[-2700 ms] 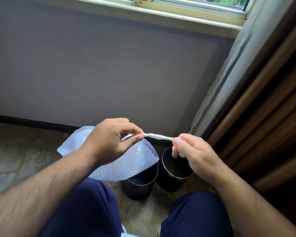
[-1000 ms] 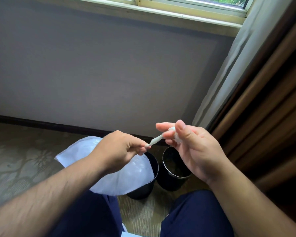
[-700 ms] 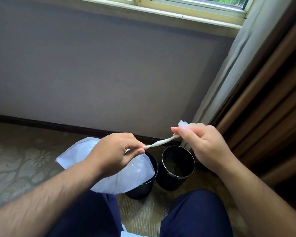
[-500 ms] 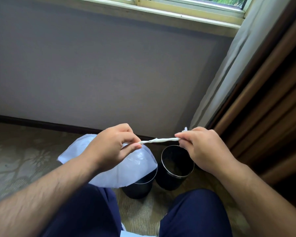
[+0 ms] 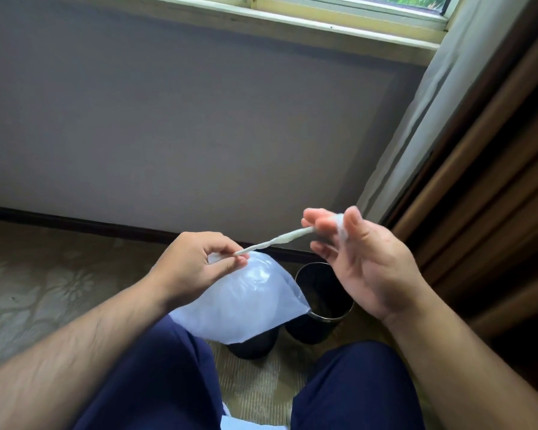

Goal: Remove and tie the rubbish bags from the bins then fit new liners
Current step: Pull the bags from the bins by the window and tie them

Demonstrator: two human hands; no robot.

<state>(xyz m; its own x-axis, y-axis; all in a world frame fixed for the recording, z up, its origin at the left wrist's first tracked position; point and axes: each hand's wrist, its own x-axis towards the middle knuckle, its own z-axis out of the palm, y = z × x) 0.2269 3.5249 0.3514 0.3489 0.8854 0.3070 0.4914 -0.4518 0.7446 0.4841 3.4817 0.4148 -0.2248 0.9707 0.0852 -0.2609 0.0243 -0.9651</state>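
A translucent white rubbish bag [image 5: 246,302] puffed with air hangs below my left hand [image 5: 196,268], which pinches the base of its twisted neck [image 5: 274,242]. The neck runs as a thin white cord up and right to my right hand [image 5: 361,259]. That hand is turned palm toward me, with the cord's end held between thumb and fingers. Two black round bins stand on the floor under the bag. The right bin [image 5: 323,305] shows its dark inside with no liner visible. The left bin [image 5: 252,347] is mostly hidden by the bag.
A grey wall with a dark skirting board [image 5: 75,221] runs behind the bins, under a window sill [image 5: 292,20]. A pale curtain [image 5: 423,103] and brown wood panelling [image 5: 494,166] close off the right. Patterned carpet [image 5: 44,290] lies to the left. My knees in navy trousers fill the foreground.
My right hand has risen and rolled palm toward me, tilting the twisted neck upward to the right. My left hand keeps its pinch; the bag has swung slightly right.
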